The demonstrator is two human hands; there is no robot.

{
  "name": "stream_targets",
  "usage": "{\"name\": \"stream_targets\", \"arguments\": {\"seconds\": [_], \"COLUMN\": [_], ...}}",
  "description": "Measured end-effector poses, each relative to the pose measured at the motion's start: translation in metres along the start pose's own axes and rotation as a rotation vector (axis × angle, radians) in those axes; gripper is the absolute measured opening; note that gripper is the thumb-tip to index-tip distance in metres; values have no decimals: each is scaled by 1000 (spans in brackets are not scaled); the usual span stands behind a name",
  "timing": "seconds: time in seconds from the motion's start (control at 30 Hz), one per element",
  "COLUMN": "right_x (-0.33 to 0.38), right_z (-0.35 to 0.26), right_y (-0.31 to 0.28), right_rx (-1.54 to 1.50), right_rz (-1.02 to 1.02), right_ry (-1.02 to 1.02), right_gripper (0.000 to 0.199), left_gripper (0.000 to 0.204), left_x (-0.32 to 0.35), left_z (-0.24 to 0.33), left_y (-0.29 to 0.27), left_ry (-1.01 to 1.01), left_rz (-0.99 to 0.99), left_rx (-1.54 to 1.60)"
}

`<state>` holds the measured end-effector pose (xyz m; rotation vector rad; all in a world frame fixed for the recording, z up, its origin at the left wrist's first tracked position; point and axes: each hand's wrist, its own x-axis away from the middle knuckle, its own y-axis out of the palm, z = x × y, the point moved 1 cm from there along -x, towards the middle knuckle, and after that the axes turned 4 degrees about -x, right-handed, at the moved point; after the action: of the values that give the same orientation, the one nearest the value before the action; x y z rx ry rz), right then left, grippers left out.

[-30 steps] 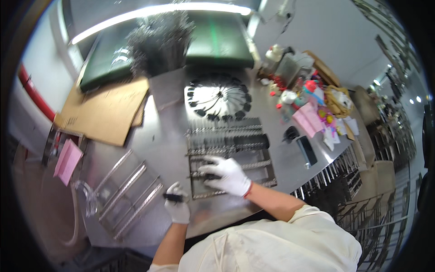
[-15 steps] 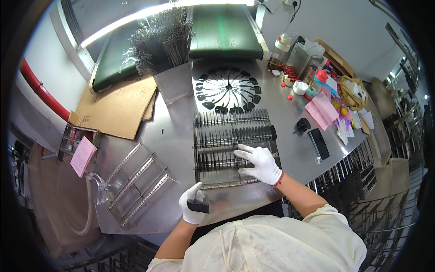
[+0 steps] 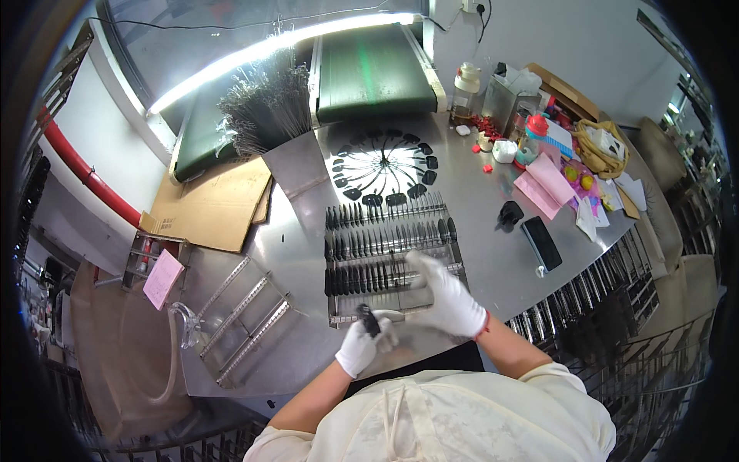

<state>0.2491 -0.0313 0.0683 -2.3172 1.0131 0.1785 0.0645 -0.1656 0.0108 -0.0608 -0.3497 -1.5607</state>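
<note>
My left hand (image 3: 359, 350), in a white glove, is closed around a small dark flat piece (image 3: 369, 321) at the near edge of a metal slotted rack (image 3: 334, 317). What the piece is exactly, I cannot make out. Several dark, blade-like flat pieces (image 3: 354, 277) stand in rows in the rack's slots. Over the rack's near right corner is my gloved right hand (image 3: 446, 302), slightly blurred. Its fingers are apart, and nothing shows between them. Beyond the rack, dark flat-headed pieces (image 3: 395, 199) lie in a ring on a bright panel (image 3: 362, 165), stems toward the middle.
An unfilled rack frame (image 3: 239, 323) lies left, near cardboard sheets (image 3: 212, 208). Behind stand a bundle of thin stems (image 3: 269, 108) and a green conveyor belt (image 3: 375, 77). To the right are a phone (image 3: 542, 242), pink paper (image 3: 544, 185) and a lidded bottle (image 3: 465, 88).
My left hand has moved right and a little up with the dark piece, which is now tilted upright. My right hand has pulled back slightly from the rack's rows. The whole view has shifted a little.
</note>
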Motion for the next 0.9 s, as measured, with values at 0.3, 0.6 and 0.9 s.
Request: {"name": "stream_targets", "arguments": {"seconds": [0.3, 0.6, 0.9], "right_x": [50, -9, -27], "right_z": [2, 74, 69], "right_y": [21, -13, 2], "right_rx": [-952, -580, 187], "right_rz": [-110, 69, -92], "right_ry": [552, 189, -117], "right_gripper": [56, 50, 43], "left_gripper": [19, 77, 77], "left_x": [-22, -49, -55], "left_z": [-27, 60, 43], "left_y": [37, -33, -43], "left_ry": [-391, 614, 408], "left_rz": [-353, 441, 349], "left_rx": [218, -1604, -1693]}}
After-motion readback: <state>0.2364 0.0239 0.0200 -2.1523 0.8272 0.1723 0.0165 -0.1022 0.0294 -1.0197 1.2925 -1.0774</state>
